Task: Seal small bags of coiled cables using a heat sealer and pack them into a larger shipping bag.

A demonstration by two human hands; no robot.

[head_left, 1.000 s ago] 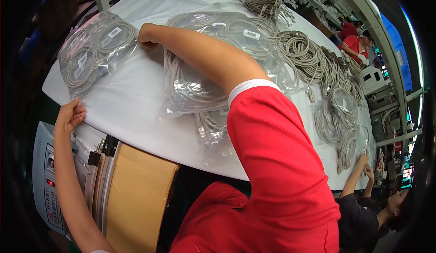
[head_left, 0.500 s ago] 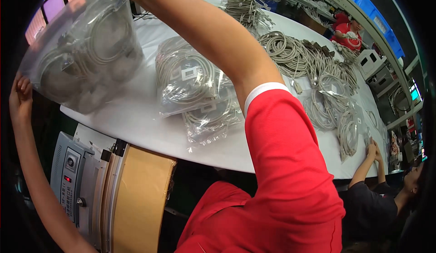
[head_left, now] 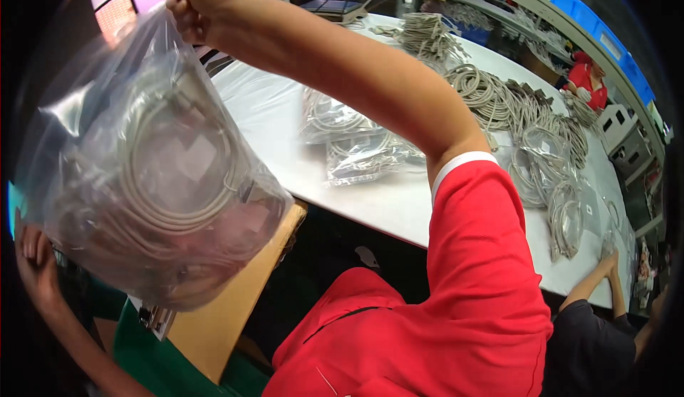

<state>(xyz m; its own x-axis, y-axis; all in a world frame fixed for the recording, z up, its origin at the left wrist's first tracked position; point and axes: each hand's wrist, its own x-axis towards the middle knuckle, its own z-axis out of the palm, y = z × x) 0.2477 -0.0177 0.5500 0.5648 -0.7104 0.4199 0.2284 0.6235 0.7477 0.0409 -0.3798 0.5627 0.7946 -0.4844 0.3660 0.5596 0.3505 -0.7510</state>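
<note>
A large clear plastic bag (head_left: 182, 148) hangs in front of me, with coiled grey cables inside. My right hand (head_left: 196, 9) is closed on its gathered upper corner, my arm stretched out across the table. At the bag's left edge my left hand (head_left: 37, 258) is low, its fingers curled against the plastic; the exact grip is partly dark. The bag hangs tilted over the near left table edge and a tan board (head_left: 214, 333), and covers most of the machine below it.
Smaller bagged cables (head_left: 363, 155) lie on the white table (head_left: 377, 208). A heap of loose coiled cables (head_left: 491, 101) and more bagged coils (head_left: 563, 219) are to the right. A co-worker in dark clothing (head_left: 591, 347) works at the right end; another in red (head_left: 588, 80) is beyond.
The big bag has come off the table towards me and down, over the grey machine with its dial, which it now hides. My left hand has moved lower. The view has shifted left.
</note>
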